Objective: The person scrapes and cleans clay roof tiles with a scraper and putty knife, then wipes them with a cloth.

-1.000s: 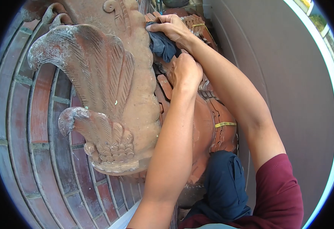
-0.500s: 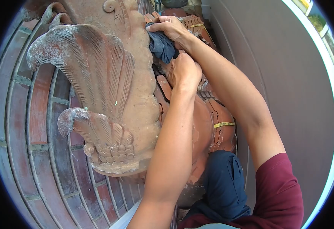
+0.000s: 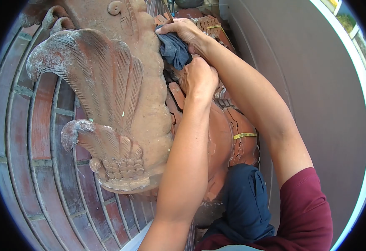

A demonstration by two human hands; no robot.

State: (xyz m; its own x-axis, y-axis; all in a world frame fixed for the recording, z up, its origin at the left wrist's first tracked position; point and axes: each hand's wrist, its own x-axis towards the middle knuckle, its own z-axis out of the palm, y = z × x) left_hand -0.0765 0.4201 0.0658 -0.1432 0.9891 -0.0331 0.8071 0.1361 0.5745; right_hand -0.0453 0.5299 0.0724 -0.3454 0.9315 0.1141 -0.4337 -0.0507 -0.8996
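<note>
A dark grey-blue cloth point(image 3: 173, 49) hangs bunched against the scalloped edge of a large carved terracotta ornament point(image 3: 151, 90). My right hand point(image 3: 187, 34) grips its upper part, thumb pressed along the fabric. Just below, my left hand point(image 3: 199, 77) is closed with knuckles up, right by the cloth's lower edge. Its fingertips are turned away, so what they hold is hidden. Reddish clay pieces point(image 3: 177, 94) lie beneath my left hand, beside the ornament.
Stacked clay tiles point(image 3: 216, 21) stand behind my hands. A rounded terracotta piece point(image 3: 218, 146) and a yellow strip point(image 3: 244, 135) are near my knee point(image 3: 245, 196). Brick paving point(image 3: 45, 134) runs along the left, and a grey-brown panel point(image 3: 316, 96) rises on the right.
Both hands and the cloth sit slightly further left in the view, as does the ornament. The grip on the cloth looks the same.
</note>
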